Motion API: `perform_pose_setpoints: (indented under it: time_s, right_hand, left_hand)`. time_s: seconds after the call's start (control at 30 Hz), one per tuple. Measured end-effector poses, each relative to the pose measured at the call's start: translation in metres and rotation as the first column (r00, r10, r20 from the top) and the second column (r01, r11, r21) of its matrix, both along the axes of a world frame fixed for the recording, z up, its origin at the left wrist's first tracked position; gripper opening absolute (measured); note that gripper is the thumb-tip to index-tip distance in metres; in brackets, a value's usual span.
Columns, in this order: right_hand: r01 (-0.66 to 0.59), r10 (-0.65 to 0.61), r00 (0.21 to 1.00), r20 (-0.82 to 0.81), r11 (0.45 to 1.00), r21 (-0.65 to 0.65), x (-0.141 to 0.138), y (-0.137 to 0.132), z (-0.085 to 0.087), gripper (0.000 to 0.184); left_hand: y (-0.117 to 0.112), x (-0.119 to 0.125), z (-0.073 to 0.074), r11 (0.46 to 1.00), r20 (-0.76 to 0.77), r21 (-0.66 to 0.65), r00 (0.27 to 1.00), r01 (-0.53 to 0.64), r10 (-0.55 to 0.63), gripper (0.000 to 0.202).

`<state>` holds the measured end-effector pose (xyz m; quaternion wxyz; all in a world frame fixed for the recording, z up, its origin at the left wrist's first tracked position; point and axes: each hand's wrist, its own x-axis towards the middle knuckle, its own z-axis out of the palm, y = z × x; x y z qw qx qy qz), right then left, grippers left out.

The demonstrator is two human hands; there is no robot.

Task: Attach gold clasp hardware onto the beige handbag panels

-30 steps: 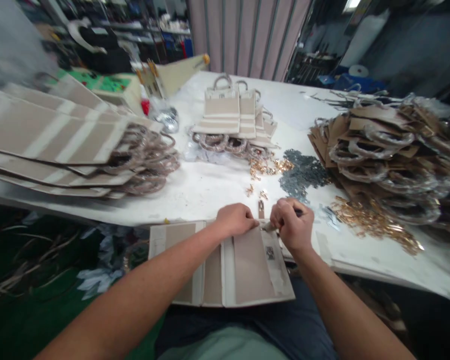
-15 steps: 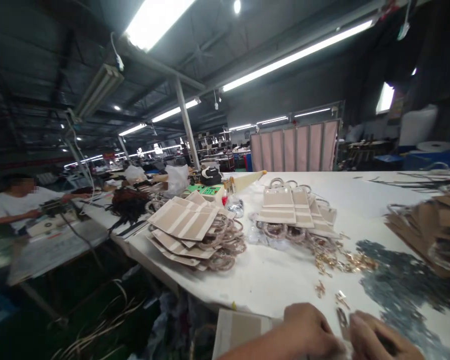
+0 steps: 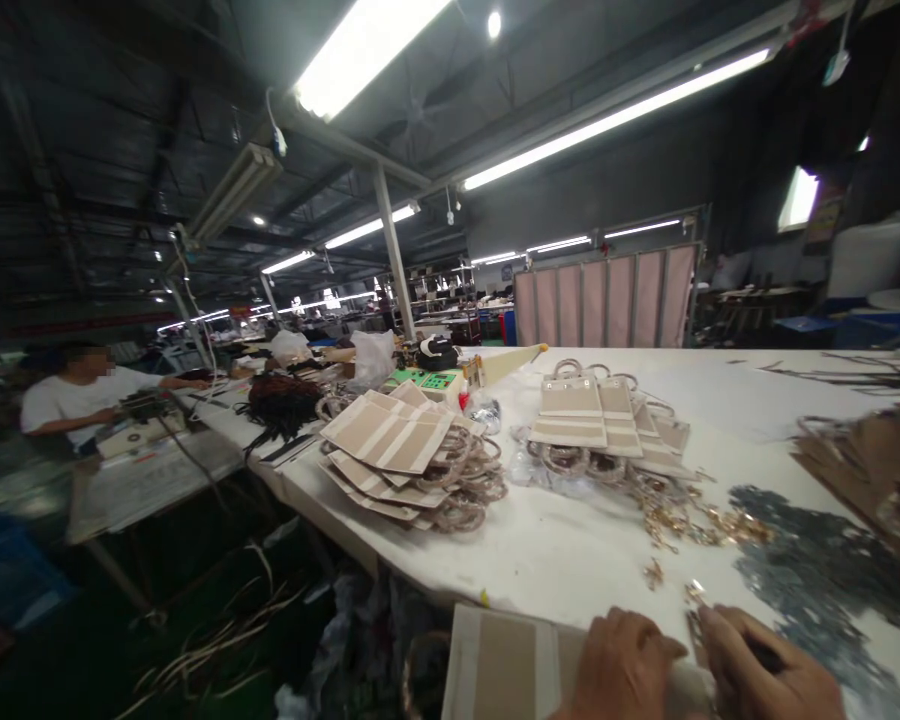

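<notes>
A beige and white striped bag panel (image 3: 495, 660) lies at the table's front edge, with a loop handle (image 3: 418, 680) at its left side. My left hand (image 3: 630, 660) is closed over the panel's right part, its fingertips partly hidden. Close beside it, my right hand (image 3: 769, 670) is pinched at the panel's right end. A slim dark metal piece (image 3: 694, 632) shows at its fingertips; its kind is unclear. Just beyond lie small gold fittings (image 3: 694, 592). A spread of grey metal pieces (image 3: 810, 560) is to the right of my right hand.
Stacked striped panels with handles (image 3: 390, 430) lie to the left, and more panels (image 3: 570, 410) farther back on the white table (image 3: 540, 560). Brown panels (image 3: 870, 460) are at the right. A green-topped machine (image 3: 427, 380) stands behind. Another person (image 3: 82, 395) sits at the far left.
The view has swung slightly left, so things appear shifted right. My left hand has turned, showing more of its back, and more of the striped panel shows. My right hand stays pinched close by.
</notes>
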<state>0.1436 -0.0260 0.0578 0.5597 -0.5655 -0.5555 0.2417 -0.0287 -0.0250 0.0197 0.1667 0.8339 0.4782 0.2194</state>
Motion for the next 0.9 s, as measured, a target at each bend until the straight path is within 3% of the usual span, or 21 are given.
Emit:
perform_pose_setpoints:
  time_s: [0.13,0.2,0.37,0.57,0.73,0.8,0.9]
  right_hand:
    - [-0.065,0.067,0.996,-0.058,0.997,0.044,0.005,0.001,0.011,0.056]
    - [-0.080,0.087,0.983,-0.161,0.996,0.049,0.009,0.009,0.009,0.054]
    - [-0.076,0.076,0.967,-0.244,0.997,0.006,0.013,0.022,0.004,0.049]
    - [-0.095,0.098,0.960,-0.264,0.995,0.022,0.013,0.020,0.006,0.048]
    - [-0.108,0.112,0.956,-0.270,0.994,0.028,0.014,0.020,0.006,0.049]
    - [-0.112,0.124,0.925,-0.359,0.992,0.054,0.016,0.017,0.009,0.048]
    - [-0.094,0.143,0.808,-0.572,0.989,0.114,0.024,0.007,0.017,0.045]
  left_hand:
    - [-0.060,-0.012,0.006,0.966,-0.059,0.073,0.968,0.248,-0.244,0.083]
    - [-0.072,-0.018,0.007,0.946,-0.112,0.054,0.943,0.321,-0.314,0.090]
    - [-0.065,-0.011,0.000,0.900,-0.239,-0.027,0.872,0.434,-0.428,0.106]
    - [-0.063,0.007,0.008,0.890,-0.322,-0.056,0.836,0.452,-0.444,0.088]
    - [-0.059,0.009,0.012,0.881,-0.358,-0.082,0.812,0.465,-0.462,0.093]
    - [-0.057,0.009,0.014,0.881,-0.358,-0.091,0.810,0.465,-0.464,0.092]
    - [-0.054,0.009,0.017,0.880,-0.343,-0.110,0.813,0.462,-0.470,0.088]
